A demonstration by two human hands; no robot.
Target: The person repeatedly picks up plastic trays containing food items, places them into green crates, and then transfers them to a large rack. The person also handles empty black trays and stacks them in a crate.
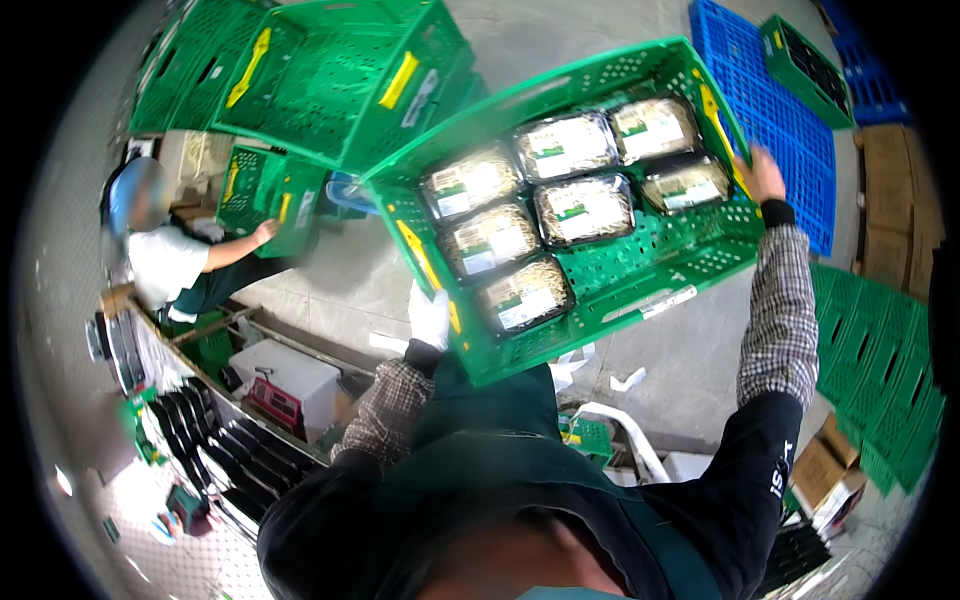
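Between my hands hangs a green perforated plastic crate [598, 332], tilted, with yellow handles at both ends. My left hand [428, 316], in a white glove, grips the left end beside its yellow handle. The right end is held by my right hand [764, 177], which wears no glove; its fingers curl over the rim at the other yellow handle. Inside lie several black trays [584, 210] under clear film, with pale stringy food and white-and-green labels. They cover the crate's far and left parts, while bare green floor shows at the near right.
Large green crates [330, 75] stand at the upper left. Near them, a person in a blue cap [165, 250] touches a smaller crate [262, 195]. A blue pallet [770, 110], cardboard boxes [890, 190] and stacked crates [870, 350] line the right. Black trays [225, 455] fill the lower left.
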